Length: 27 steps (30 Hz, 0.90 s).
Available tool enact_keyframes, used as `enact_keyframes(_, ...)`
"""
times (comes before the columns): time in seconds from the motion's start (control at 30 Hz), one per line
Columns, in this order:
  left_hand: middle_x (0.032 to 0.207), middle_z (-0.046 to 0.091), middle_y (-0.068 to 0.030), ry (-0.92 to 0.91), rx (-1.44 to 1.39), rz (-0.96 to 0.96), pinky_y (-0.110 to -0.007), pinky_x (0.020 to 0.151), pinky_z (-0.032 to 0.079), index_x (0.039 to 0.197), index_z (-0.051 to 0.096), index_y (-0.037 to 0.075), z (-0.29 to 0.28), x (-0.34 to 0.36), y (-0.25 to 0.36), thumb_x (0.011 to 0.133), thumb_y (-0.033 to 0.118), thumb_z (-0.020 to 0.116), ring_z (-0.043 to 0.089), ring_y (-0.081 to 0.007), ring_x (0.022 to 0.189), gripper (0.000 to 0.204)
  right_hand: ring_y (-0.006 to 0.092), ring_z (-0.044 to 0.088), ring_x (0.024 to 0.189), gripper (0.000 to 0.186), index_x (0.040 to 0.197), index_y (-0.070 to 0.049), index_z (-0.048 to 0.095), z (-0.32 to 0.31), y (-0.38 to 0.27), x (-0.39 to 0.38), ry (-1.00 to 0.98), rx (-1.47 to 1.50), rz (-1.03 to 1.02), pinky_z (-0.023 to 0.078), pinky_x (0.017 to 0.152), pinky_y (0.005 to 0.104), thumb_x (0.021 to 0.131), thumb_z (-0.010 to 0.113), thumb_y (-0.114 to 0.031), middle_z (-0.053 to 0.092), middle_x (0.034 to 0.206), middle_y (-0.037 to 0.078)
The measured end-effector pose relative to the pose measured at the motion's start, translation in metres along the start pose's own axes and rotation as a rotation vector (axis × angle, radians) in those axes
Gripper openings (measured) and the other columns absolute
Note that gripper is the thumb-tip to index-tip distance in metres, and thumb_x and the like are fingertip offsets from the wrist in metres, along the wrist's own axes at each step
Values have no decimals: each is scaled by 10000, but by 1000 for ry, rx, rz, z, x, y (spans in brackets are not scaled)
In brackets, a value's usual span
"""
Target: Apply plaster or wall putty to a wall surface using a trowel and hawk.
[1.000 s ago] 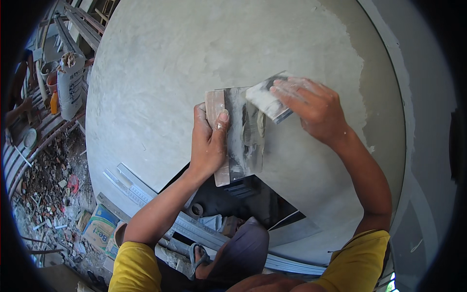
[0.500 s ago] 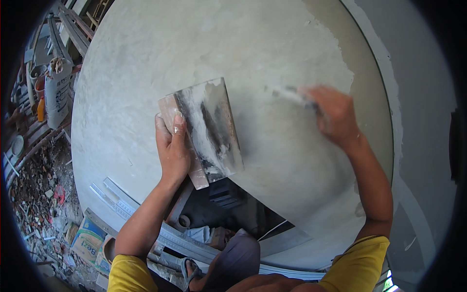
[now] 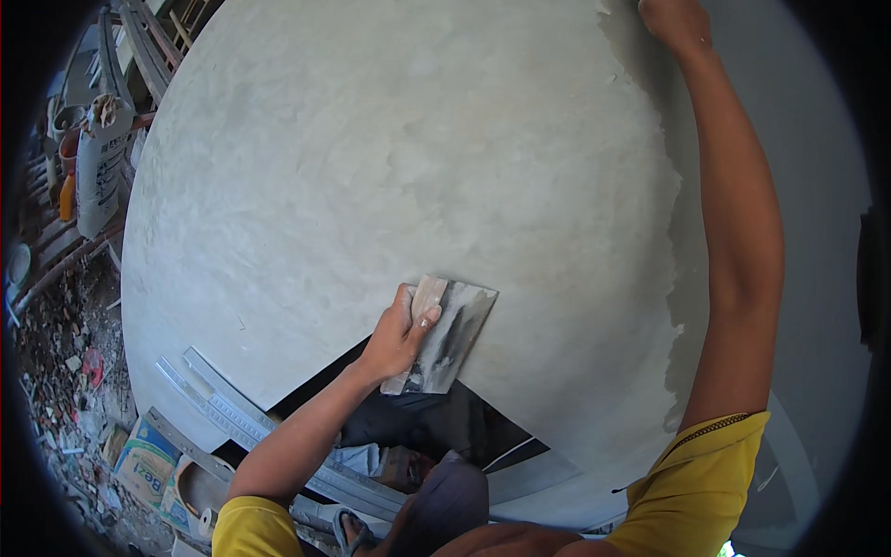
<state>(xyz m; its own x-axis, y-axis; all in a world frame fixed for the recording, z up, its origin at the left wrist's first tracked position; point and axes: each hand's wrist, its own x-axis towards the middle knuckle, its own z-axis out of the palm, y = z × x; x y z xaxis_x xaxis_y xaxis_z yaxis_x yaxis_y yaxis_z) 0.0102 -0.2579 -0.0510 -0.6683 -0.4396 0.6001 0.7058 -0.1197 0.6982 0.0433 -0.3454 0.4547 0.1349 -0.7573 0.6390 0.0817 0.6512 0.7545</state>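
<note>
My left hand (image 3: 399, 339) grips a wide scraper (image 3: 455, 334) by its wooden edge strip. Pale and dark putty smears its flat metal blade. The scraper is held in front of the lower part of a large putty-coated wall (image 3: 418, 167), just above a dark opening. Stretched far up and to the right, my right hand (image 3: 676, 20) is closed at the wall's top right, beside the ragged edge of the pale coat. The upper picture edge cuts this hand off; the slim putty knife it held earlier is out of sight.
Metal channel strips (image 3: 218, 404) lie at lower left. Rubble (image 3: 79, 408) covers the ground there, near a blue-and-yellow bag (image 3: 148, 464). A white sack (image 3: 100, 172) and an orange bottle (image 3: 67, 197) are farther left. A grey wall (image 3: 817, 232) stands at right.
My right hand has swung up and right to the picture's top edge. My left hand has brought the wide scraper lower and slightly right. The view has shifted a little.
</note>
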Motion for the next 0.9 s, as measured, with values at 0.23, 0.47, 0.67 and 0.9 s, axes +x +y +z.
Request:
enact_keyframes(0.23,937,600,-299,-35,10,34,-441,813,462,1138,388,-21,-1,0,-2,990,328,522,615,-420,905,402,354,682,853,255,977,35,695,25,-28,4,-125,-79,-30,536,773,442,932,485,-103,692,938,225)
enact_keyframes(0.47,963,600,-308,-34,16,25,-449,825,459,1149,384,-18,-5,0,0,994,347,513,612,-430,930,417,332,698,855,214,1006,11,665,42,-82,-52,-113,-108,-176,555,728,450,913,510,-104,702,930,204)
enact_keyframes(0.67,959,600,-308,-61,9,6,-447,823,459,1155,383,-16,-2,2,-1,993,348,512,614,-429,927,418,277,707,827,200,996,4,672,32,-53,-31,6,-104,-132,559,699,411,934,532,-126,707,933,181)
enact_keyframes(0.9,946,605,-300,-56,3,36,-443,822,462,1164,382,-16,-2,1,1,994,356,509,619,-426,920,428,301,695,883,204,1024,0,656,33,-29,-11,-69,-194,37,559,714,384,952,502,-112,700,999,177)
